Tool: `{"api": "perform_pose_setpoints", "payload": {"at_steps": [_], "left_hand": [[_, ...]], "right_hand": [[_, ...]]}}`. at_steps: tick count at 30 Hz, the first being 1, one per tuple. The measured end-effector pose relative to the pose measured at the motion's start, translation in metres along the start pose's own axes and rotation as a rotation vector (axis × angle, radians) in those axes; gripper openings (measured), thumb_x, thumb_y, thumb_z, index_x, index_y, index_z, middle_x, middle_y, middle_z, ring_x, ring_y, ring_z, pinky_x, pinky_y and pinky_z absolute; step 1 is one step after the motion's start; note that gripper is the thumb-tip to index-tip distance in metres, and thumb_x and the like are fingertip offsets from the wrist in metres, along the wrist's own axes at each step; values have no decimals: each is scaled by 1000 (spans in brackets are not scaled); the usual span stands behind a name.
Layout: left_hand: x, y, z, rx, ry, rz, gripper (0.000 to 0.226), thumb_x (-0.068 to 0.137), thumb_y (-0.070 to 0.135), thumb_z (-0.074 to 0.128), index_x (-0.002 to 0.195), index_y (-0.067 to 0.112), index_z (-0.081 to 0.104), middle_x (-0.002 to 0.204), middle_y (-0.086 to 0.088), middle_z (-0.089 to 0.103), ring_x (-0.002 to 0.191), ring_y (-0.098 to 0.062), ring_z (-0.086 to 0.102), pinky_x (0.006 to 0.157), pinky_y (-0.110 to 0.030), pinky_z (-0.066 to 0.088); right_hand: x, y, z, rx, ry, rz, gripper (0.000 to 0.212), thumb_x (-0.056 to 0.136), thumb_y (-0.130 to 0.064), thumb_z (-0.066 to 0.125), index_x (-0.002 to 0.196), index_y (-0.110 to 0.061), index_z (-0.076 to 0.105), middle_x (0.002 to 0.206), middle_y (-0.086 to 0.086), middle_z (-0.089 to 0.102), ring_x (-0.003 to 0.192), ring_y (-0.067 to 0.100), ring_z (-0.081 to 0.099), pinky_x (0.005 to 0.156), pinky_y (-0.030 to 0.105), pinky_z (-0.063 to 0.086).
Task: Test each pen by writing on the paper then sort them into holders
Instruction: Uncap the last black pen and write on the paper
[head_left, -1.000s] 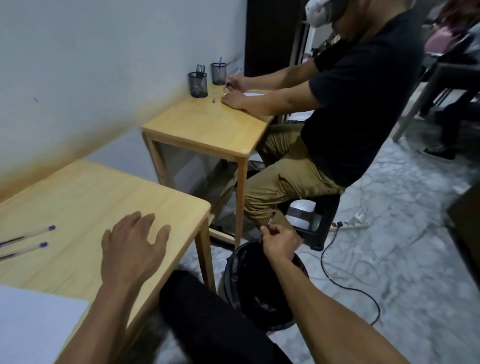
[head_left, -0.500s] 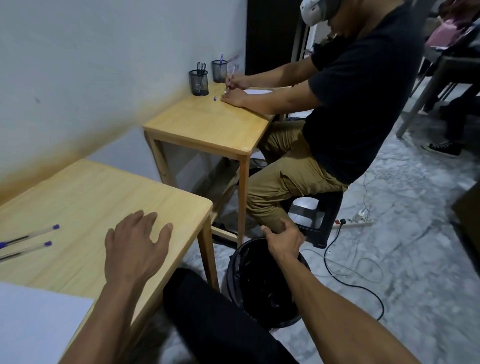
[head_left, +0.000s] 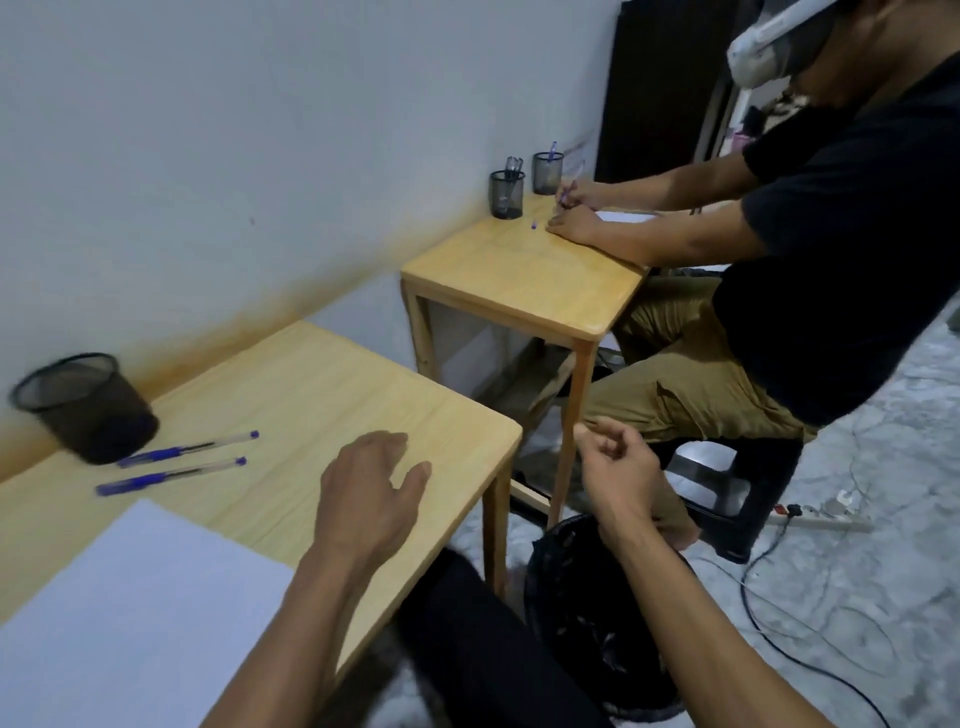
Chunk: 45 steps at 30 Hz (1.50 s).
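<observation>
**Two pens wait on the near table; both hands hold nothing**

Around us we see a second wooden table (head_left: 524, 275) farther off to the right, where another person (head_left: 810, 249) in a black shirt sits writing, with two small mesh cups (head_left: 507, 195) standing at its far edge by the wall. On the floor just right of our table stands a black bin (head_left: 587, 613), directly under our right forearm. A cable (head_left: 779, 623) and a power strip (head_left: 821, 517) lie on the marble floor farther right.

On our near table (head_left: 322, 395) a black mesh holder (head_left: 85, 408) stands at the far left by the wall. Just beside its base lie two blue pens (head_left: 171, 465), roughly parallel, close together but apart. A white sheet of paper (head_left: 130, 613) covers the near left corner, nearer to us than the pens.

Our left hand (head_left: 371, 493) lies palm down over the table's right part, fingers relaxed and slightly spread; we cannot tell whether it touches the wood. It is well apart from the pens. Our right hand (head_left: 615, 467) hangs in the air off the table's right edge, above the bin, fingers loosely curled inward with nothing between them.
</observation>
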<state>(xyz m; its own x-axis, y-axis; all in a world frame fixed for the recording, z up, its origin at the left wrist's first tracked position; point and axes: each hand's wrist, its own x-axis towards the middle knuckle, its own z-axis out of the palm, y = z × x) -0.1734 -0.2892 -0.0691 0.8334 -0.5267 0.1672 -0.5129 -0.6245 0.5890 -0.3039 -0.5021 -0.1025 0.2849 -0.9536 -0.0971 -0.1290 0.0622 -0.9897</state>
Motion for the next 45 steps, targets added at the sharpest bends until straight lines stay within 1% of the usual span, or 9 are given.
{"api": "perform_pose_setpoints", "payload": {"at_steps": [5, 9, 14, 20, 25, 30, 36, 40, 45], "left_hand": [[-31, -1, -47, -175, 129, -79, 40, 87, 38, 68, 125, 25, 61, 128, 12, 58, 91, 18, 51, 76, 5, 34], [-75, -31, -89, -89, 297, -133, 38, 87, 48, 65, 123, 36, 62, 125, 22, 60, 113, 5, 53, 94, -14, 41], [-136, -88, -138, -33, 517, -317, 33, 86, 42, 70, 118, 37, 63, 120, 23, 62, 116, 1, 54, 101, -28, 43], [-193, -160, -172, 224, 674, -639, 29, 87, 31, 68, 114, 22, 68, 117, 4, 67, 111, -22, 58, 93, -35, 45], [-215, -210, -175, 374, 580, -748, 28, 84, 33, 71, 108, 17, 72, 117, -3, 69, 113, -26, 59, 95, -39, 48], [-217, -217, -169, 437, 613, -714, 31, 90, 40, 60, 108, 18, 73, 121, -1, 67, 118, -21, 56, 100, -38, 42], [-217, -218, -168, 436, 645, -696, 37, 89, 45, 53, 108, 20, 72, 120, 1, 66, 119, -18, 54, 102, -36, 39], [-219, -216, -170, 397, 638, -697, 34, 91, 43, 55, 111, 21, 71, 124, 3, 64, 122, -16, 52, 104, -35, 38], [-219, -207, -174, 267, 709, -665, 30, 89, 39, 66, 112, 19, 70, 118, 5, 68, 115, -17, 58, 99, -37, 45]], "right_hand": [[-61, -71, 48, 86, -321, -230, 9, 92, -27, 75, 100, -29, 71, 88, 1, 72, 82, 18, 70, 74, 37, 60], [-123, -98, 98, 78, -663, -401, 1, 91, -25, 76, 92, -26, 75, 82, 3, 74, 80, 26, 71, 72, 38, 61], [-201, -103, 171, -2, -1047, -541, 8, 89, -20, 77, 81, -22, 75, 74, -4, 72, 67, 2, 60, 64, 13, 48], [-288, -84, 268, -293, -1336, -793, 8, 92, -29, 71, 95, -23, 76, 84, -9, 73, 81, 9, 65, 76, 30, 57], [-342, -66, 330, -529, -1401, -1123, 25, 97, -24, 63, 119, -19, 71, 116, 4, 70, 104, 26, 62, 80, 38, 54], [-369, -44, 370, -648, -1332, -1540, 13, 98, -13, 57, 107, -16, 67, 110, 4, 69, 102, 29, 54, 59, 38, 44], [-377, -40, 386, -684, -1308, -1773, 16, 99, -13, 55, 110, -11, 68, 106, 8, 68, 107, 30, 53, 61, 38, 39], [-377, -47, 374, -642, -1367, -1721, 27, 99, -9, 54, 125, -7, 61, 116, 11, 57, 108, 30, 51, 68, 39, 42], [-357, -82, 314, -290, -1441, -960, 13, 99, -18, 59, 108, -11, 66, 98, 5, 62, 83, 20, 55, 68, 29, 41]]}}
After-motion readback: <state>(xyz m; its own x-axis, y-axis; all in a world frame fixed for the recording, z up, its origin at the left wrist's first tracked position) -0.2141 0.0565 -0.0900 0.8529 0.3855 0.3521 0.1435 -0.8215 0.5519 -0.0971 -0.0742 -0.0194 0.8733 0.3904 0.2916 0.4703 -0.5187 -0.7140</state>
